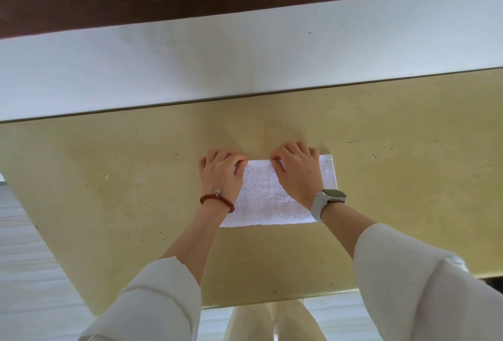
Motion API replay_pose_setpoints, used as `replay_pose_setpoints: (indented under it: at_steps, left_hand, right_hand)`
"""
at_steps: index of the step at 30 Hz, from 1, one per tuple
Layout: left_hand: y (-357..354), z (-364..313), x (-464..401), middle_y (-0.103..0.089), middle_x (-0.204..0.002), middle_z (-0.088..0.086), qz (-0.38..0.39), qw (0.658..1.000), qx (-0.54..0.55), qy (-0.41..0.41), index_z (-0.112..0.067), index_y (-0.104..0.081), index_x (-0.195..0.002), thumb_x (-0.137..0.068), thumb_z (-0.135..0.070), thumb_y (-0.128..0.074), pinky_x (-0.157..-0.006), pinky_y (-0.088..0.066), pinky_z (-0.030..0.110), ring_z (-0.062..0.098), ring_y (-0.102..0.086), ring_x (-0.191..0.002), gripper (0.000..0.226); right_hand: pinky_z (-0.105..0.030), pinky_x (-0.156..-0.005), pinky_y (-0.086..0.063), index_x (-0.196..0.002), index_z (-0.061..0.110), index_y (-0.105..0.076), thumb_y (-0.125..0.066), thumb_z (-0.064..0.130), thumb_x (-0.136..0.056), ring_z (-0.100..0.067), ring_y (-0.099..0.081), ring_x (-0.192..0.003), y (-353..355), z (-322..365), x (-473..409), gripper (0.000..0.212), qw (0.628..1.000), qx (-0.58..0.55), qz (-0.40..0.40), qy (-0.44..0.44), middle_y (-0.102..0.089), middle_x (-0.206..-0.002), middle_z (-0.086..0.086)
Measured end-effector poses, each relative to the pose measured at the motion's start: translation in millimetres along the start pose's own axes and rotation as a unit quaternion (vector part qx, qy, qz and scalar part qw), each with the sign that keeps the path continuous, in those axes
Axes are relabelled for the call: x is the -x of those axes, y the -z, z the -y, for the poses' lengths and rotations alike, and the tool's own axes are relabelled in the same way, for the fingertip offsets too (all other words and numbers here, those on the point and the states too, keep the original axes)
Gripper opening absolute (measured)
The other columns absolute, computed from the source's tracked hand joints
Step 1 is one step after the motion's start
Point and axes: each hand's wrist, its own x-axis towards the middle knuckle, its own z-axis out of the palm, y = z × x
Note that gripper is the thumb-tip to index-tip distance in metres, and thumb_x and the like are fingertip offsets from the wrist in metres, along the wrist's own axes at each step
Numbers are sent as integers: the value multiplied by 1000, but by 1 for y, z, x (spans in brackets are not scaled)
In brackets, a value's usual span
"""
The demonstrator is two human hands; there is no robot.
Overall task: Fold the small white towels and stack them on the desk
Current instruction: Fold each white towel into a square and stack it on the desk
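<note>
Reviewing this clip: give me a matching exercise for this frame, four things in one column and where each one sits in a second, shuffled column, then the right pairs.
Column one:
1. small white terry towel
2. red beaded bracelet with a silver charm
3. white smartwatch
4. yellowish scuffed desk top

Column two:
A. on the right wrist
B. under the towel
C. flat on the desk, far edge gripped by both hands
D. on the left wrist

Pairs: 1-C, 2-D, 3-A, 4-B. The left hand and right hand curl over the towel's far edge.

Nubby terry towel [268,199], matt desk [109,177]
</note>
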Motion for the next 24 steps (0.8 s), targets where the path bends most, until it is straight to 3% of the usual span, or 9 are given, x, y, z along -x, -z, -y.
replay_pose_setpoints:
  at_steps: [6, 10, 12, 16, 21, 24]
  left_hand:
    - [6, -13, -9, -63, -99, -9, 70, 995, -32, 68, -21, -66, -86, -88, -16, -52, -91, -18, 25, 15, -43, -108, 15]
    - [11, -15, -1, -63, -101, -2, 46, 997, -37, 56, -18, -67, -89, -87, -14, -53, -94, -24, 32, 23, -48, -105, 15]
    - [13, -16, 14, -64, -94, 1, 32, 999, -35, 5, -17, -67, -85, -83, -14, -50, -86, -37, 38, 27, -55, -94, 18]
    - [11, -22, 63, -63, -84, 3, 67, 995, 36, -59, -13, -68, -86, -82, -23, -37, -64, -50, 33, 24, -58, -79, 32]
    - [14, -13, 88, -67, -95, 2, 92, 994, 58, 25, -14, -70, -93, -84, -34, -39, -80, -41, 33, 27, -57, -93, 38]
    - [27, 4, 69, -65, -111, 0, 92, 993, 19, 69, -17, -67, -105, -91, -29, -45, -96, -30, 33, 24, -52, -111, 28]
  right_hand:
    - [-34, -80, -32, -82, 15, -63, -54, 15, -88, -22, -54, -84, 3, 3, -8, 11, 999, 16, 41, -7, -63, -83, 3]
    - [-35, -85, -35, -82, 15, -63, -53, 12, -85, -23, -59, -83, 17, -9, -1, 11, 999, -9, -18, 26, -66, -83, 3]
    - [-37, -90, -37, -84, 14, -65, -46, 12, -84, -22, -60, -87, 27, -24, 9, 18, 998, 0, -35, 57, -66, -89, 1]
    - [-44, -91, -43, -86, 9, -69, -39, 11, -79, -29, -62, -92, 42, -60, 31, 31, 998, 26, -22, 57, -67, -95, -7]
    - [-44, -72, -54, -87, 0, -71, -51, -7, -74, -38, -60, -83, 47, -67, 58, 25, 999, -13, 24, 33, -63, -92, -17]
    - [-39, -62, -56, -91, 2, -69, -43, 6, -78, -35, -61, -80, 42, -52, 88, 30, 993, -49, 58, 88, -61, -92, -16]
